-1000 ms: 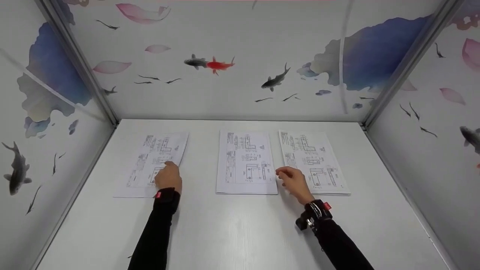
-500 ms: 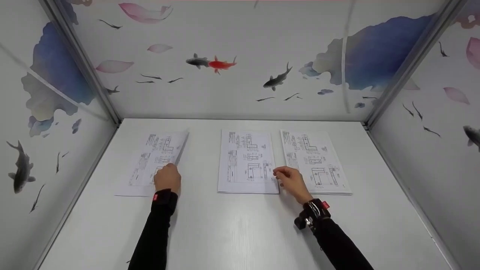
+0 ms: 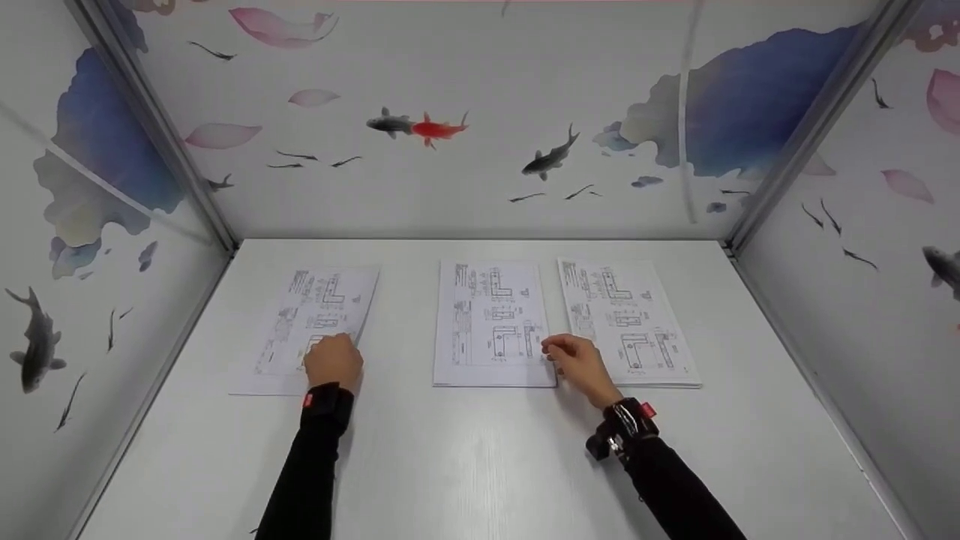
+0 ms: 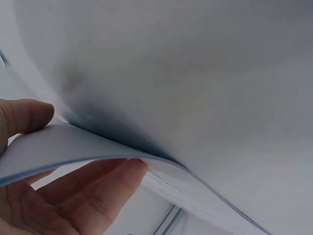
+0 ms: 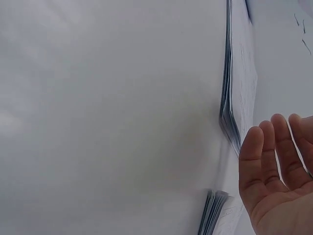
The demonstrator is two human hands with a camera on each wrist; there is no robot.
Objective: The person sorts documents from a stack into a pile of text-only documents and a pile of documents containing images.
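Note:
Three paper piles printed with technical drawings lie in a row on the white table. My left hand [image 3: 334,364] is at the right edge of the left pile [image 3: 277,330]. In the left wrist view its thumb lies on one side of the bent sheets of paper [image 4: 73,144] and its fingers on the other, pinching them. Between the middle pile [image 3: 480,375] and the right pile [image 3: 667,371], my right hand [image 3: 585,367] hovers with loosely bent fingers. The right wrist view shows that hand [image 5: 274,181] holding nothing, close to a pile's layered edge [image 5: 227,98].
The white table [image 3: 465,457] is bounded by a back wall [image 3: 465,195] and side walls printed with fish and petals. Metal posts [image 3: 795,165] stand at the rear corners. Each wrist wears a black band; a small camera [image 3: 600,442] sticks out at the right one.
The left pile's right edge curled up half a second ago and lies flatter now. My left hand has come slightly nearer to me; the right hand has drifted a little left.

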